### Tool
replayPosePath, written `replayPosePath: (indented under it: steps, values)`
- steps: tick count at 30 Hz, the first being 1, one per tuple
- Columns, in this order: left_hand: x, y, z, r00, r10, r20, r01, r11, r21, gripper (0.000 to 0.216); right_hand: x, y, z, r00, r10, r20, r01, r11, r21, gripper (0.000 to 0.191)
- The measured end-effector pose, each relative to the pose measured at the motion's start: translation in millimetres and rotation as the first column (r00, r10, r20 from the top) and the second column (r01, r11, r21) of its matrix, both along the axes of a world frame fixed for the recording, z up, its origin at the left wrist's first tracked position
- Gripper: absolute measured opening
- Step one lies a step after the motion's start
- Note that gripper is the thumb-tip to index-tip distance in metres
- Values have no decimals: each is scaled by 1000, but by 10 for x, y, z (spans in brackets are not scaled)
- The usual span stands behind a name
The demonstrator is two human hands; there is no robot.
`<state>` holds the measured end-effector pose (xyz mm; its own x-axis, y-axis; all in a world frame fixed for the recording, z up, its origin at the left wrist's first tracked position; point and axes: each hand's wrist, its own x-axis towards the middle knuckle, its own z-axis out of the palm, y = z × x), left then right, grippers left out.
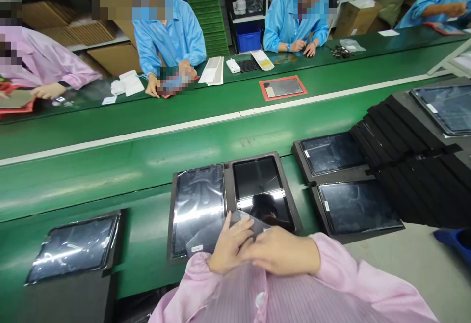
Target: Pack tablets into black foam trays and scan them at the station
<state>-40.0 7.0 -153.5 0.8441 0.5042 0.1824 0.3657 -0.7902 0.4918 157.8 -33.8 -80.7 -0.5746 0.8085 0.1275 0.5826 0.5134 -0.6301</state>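
Note:
My left hand and my right hand meet close to my chest, the right fingers overlapping the left. A clear plastic film is pinched between them; its lower part is hidden. Just beyond the hands lies a bare, glossy tablet screen in a dark foam tray. In the same tray, on the left, is a second tablet screen covered with wrinkled clear film. A small white label shows near its lower edge; I cannot tell which film it is on.
Film-covered screens lie in foam at left and right. Black foam trays overlap at the right. Across the green belt, co-workers in blue and pink sit at a bench. A red-framed panel rests on the far belt.

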Motion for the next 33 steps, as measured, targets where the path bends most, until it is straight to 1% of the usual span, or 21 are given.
replayPosePath:
  steps: [1,2,3,4,5,6,7,8,9,11,13,15,18,22,24,26,27,29,30,32,33]
  values:
    - [5,-3,1,1000,1,-11,-1,1000,-14,23,9,-63,15,998,43,-35,-42,999,15,20]
    - [17,-4,7,1000,5,-20,-6,999,-32,23,53,-88,18,996,-34,-78,35,999,1,21]
    - [37,-5,16,999,16,-28,-18,999,-47,23,126,-77,8,972,-207,-109,204,978,-40,24]
    - [65,-1,27,999,39,-37,-41,998,-54,23,217,-34,-13,898,-426,-112,417,904,-94,26]
    - [100,6,38,996,77,-51,-80,995,-55,22,314,33,-43,776,-626,-79,613,777,-144,27]
    - [141,19,48,990,125,-65,-128,991,-50,19,406,111,-77,634,-773,-14,759,626,-179,31]
    - [184,38,56,982,170,-81,-174,984,-46,16,482,189,-113,514,-855,70,847,493,-199,38]
    - [226,61,61,974,207,-96,-212,976,-48,15,535,257,-148,445,-880,165,887,408,-215,44]
    - [264,87,63,967,232,-104,-239,969,-60,14,564,310,-180,421,-870,258,901,368,-232,50]
    - [320,141,64,966,244,-91,-253,962,-106,14,554,365,-230,427,-817,388,902,355,-246,53]
    - [351,185,72,967,246,-60,-253,953,-169,15,493,373,-256,421,-796,435,907,358,-223,51]
    - [368,214,96,966,257,-44,-259,934,-247,16,431,374,-258,396,-812,429,918,346,-192,50]
    - [392,239,158,961,275,-37,-268,886,-378,19,398,427,-227,378,-833,404,926,331,-183,46]
    - [437,287,221,946,318,69,-236,817,-526,19,440,533,-153,369,-863,345,921,291,-258,35]
    - [453,324,243,926,348,145,-203,785,-585,18,454,540,-104,410,-873,263,889,318,-330,34]
    - [440,364,272,906,372,201,-177,765,-619,17,443,514,-40,452,-891,49,791,374,-484,37]
    - [413,384,291,896,384,222,-170,760,-627,16,424,498,-1,442,-894,-76,718,403,-567,38]
    - [297,424,331,864,426,268,-174,753,-635,13,353,479,91,359,-891,-277,580,445,-682,39]
    - [205,446,346,840,455,296,-181,748,-638,12,299,481,138,310,-892,-330,546,451,-706,39]
    - [-38,500,351,767,536,353,-216,733,-644,10,145,514,208,249,-895,-371,541,446,-713,39]
    - [-177,530,337,714,592,374,-254,716,-651,9,44,545,220,236,-889,-393,542,456,-706,40]
